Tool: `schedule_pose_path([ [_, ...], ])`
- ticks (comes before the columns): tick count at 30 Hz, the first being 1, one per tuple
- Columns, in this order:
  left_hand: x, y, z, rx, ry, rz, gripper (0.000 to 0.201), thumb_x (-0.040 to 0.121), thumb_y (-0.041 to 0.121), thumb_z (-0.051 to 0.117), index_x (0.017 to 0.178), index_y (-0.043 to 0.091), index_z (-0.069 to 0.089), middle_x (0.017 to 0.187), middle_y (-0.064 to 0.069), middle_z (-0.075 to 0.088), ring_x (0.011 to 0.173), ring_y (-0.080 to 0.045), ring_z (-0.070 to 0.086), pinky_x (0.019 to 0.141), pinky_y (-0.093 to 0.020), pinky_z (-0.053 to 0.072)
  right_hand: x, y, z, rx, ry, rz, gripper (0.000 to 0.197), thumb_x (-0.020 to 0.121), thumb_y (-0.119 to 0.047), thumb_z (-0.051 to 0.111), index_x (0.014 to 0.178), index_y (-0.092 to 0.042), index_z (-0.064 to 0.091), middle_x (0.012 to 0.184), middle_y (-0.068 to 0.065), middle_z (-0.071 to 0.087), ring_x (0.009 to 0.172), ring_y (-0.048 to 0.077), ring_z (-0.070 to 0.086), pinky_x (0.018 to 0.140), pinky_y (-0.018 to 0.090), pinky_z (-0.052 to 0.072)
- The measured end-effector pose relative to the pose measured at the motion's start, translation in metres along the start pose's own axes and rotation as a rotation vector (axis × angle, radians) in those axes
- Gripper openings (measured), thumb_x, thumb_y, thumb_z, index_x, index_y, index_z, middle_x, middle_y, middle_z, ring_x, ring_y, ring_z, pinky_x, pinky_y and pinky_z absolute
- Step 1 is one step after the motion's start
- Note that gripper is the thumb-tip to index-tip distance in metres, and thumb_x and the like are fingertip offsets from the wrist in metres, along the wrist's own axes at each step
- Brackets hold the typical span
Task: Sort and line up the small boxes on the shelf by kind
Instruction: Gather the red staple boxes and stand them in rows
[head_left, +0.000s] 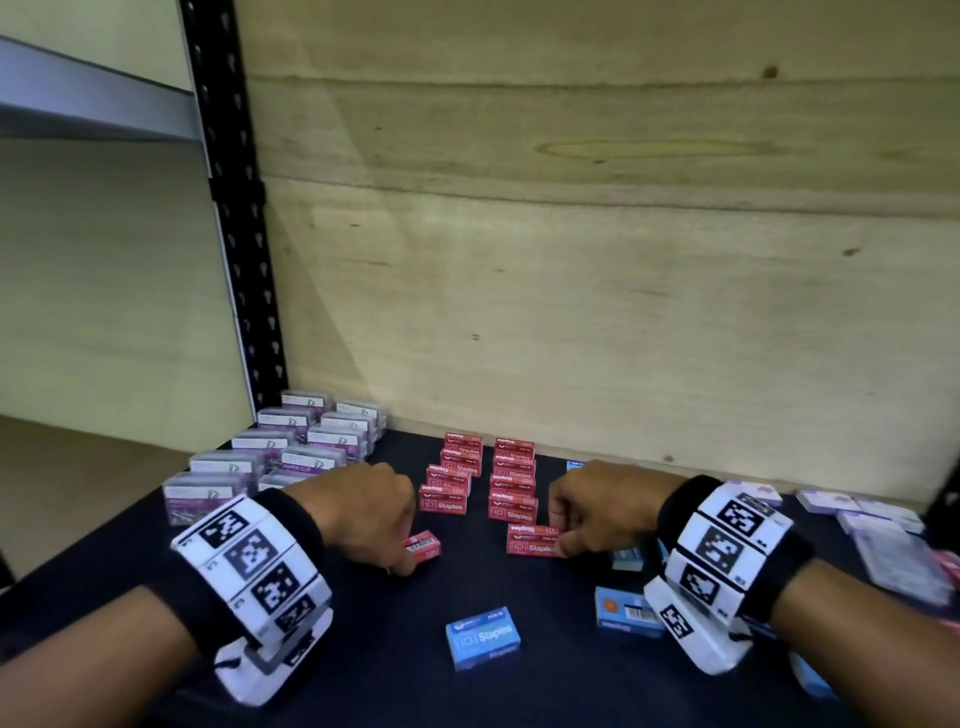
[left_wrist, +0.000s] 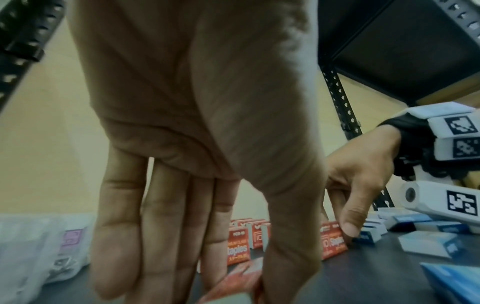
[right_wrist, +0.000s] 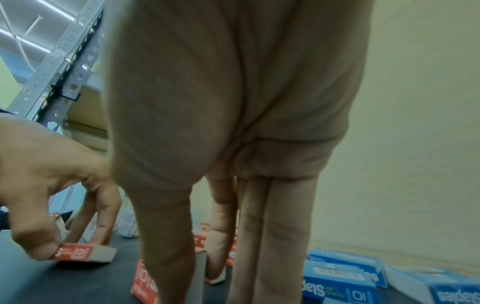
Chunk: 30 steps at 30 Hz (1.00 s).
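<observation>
On the dark shelf (head_left: 545, 675) two rows of red staples boxes (head_left: 451, 480) (head_left: 513, 486) run back toward the wooden wall. At the front of the left row, my left hand (head_left: 405, 556) pinches a red staples box (head_left: 423, 546) between thumb and fingers, tilted just above the shelf; the right wrist view shows the same box (right_wrist: 83, 252). At the front of the right row, my right hand (head_left: 561, 538) grips another red staples box (head_left: 532, 540), with thumb and fingers on its ends (right_wrist: 145, 286). A blue staples box (head_left: 483, 638) lies alone near the front.
Clear paper clip boxes (head_left: 275, 460) stand in two rows at the back left beside the black upright (head_left: 234, 208). Several blue staples boxes (head_left: 626, 613) lie loose under my right wrist. White and purple boxes (head_left: 883, 519) are scattered at the far right.
</observation>
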<state>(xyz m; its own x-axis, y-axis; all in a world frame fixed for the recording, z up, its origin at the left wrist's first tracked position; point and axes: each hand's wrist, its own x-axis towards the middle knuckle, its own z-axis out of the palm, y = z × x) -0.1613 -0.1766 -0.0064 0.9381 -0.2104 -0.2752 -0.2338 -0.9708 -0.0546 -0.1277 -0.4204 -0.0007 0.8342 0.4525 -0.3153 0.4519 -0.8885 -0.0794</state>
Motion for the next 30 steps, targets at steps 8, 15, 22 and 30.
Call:
schedule_pose_path([
  [8,-0.002,-0.02,-0.001,-0.069,-0.061,0.1,0.022,0.097,0.037,0.051,0.101,0.027,0.071,0.083,0.016,0.069,0.079,-0.001,0.062,0.081,-0.022,0.05,0.003,0.001,0.0,-0.022,-0.008,-0.008,0.02,0.09,-0.036,0.069,0.105,-0.023,0.065,0.093,-0.011,0.064,0.081,0.008,0.055,0.065,0.023,0.038],
  [15,0.003,-0.029,0.006,-0.228,-0.097,0.112,0.024,0.1,0.038,0.049,0.12,0.032,0.062,0.092,0.017,0.073,0.08,0.005,0.069,0.083,-0.018,0.049,0.004,0.003,0.002,0.003,-0.004,-0.007,0.019,0.09,-0.037,0.069,0.103,-0.025,0.062,0.087,-0.013,0.061,0.078,0.006,0.054,0.065,0.022,0.038],
  [22,0.008,-0.031,0.012,-0.246,-0.04,0.132,0.026,0.099,0.045,0.048,0.121,0.038,0.06,0.096,0.01,0.074,0.069,0.008,0.067,0.087,-0.021,0.049,0.006,-0.001,0.003,0.004,-0.001,-0.035,0.022,0.091,-0.041,0.067,0.104,-0.025,0.06,0.093,-0.011,0.061,0.084,0.01,0.056,0.072,0.026,0.042],
  [30,0.017,-0.024,0.011,-0.142,0.022,0.149,0.028,0.101,0.046,0.043,0.124,0.035,0.056,0.083,0.003,0.075,0.061,0.008,0.064,0.083,-0.021,0.047,0.016,-0.007,0.005,-0.029,0.017,-0.057,0.021,0.09,-0.044,0.067,0.1,-0.028,0.058,0.097,-0.008,0.064,0.087,0.013,0.059,0.076,0.03,0.047],
])
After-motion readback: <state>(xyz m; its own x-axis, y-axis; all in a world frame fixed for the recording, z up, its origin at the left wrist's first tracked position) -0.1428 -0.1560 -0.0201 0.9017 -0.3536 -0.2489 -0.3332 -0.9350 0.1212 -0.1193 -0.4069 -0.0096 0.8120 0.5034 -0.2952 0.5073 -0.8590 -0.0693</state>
